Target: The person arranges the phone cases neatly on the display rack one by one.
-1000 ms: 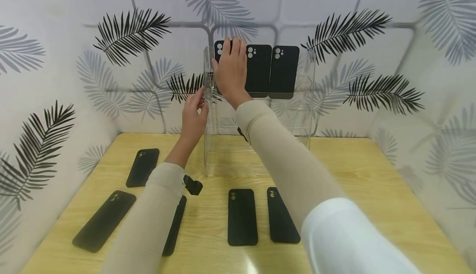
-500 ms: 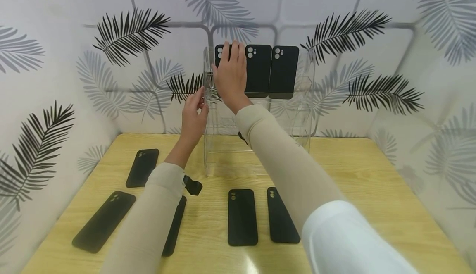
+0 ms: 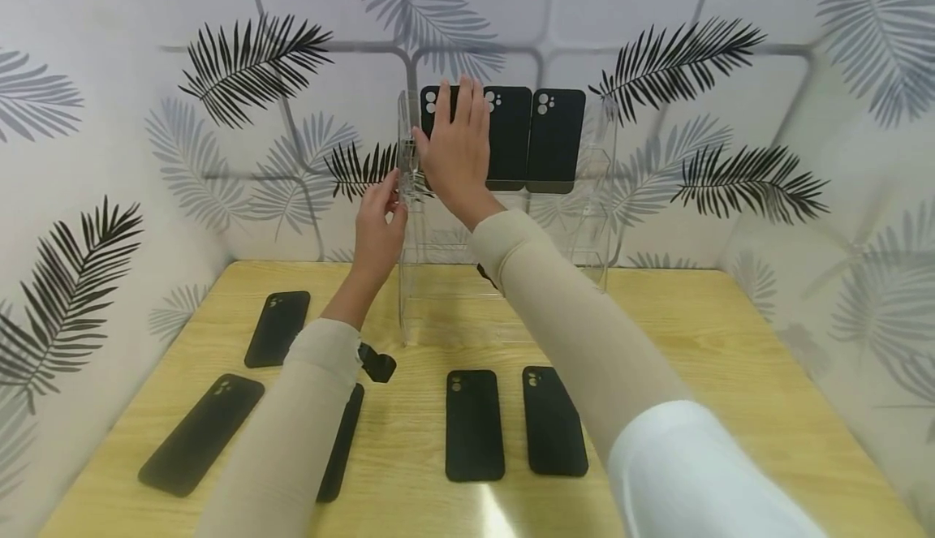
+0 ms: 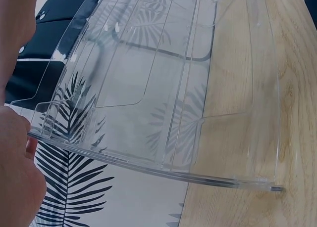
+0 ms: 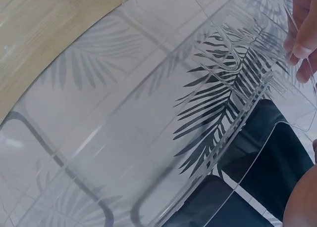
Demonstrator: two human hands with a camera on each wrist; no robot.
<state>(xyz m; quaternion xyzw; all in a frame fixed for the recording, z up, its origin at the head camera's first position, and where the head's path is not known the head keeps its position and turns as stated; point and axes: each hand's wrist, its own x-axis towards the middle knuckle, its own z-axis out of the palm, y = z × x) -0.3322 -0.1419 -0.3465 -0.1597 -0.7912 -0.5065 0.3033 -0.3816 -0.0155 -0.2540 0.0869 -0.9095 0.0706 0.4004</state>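
On the clear rack (image 4: 143, 88), the leftmost black case (image 3: 428, 120) sits lower than before, lol; right hand (image 3: 458, 148) over it, fingers slightly spread, left hand (image 3: 378, 230) pinching the rack's edge.

A pale yellow wood table (image 3: 679, 335) fills the lower part of the head view, its grain running crosswise, with a bright glare (image 3: 493, 510) at the bottom centre. Behind it and at both edges rises a whitish wall (image 3: 183, 2), patterned with black leaves (image 3: 259, 67), paler grey leaves (image 3: 876, 39) and grey lines (image 3: 789, 51) with rounded corners. In the left wrist view the wood takes the right side; in the right wrist view, the upper left corner.
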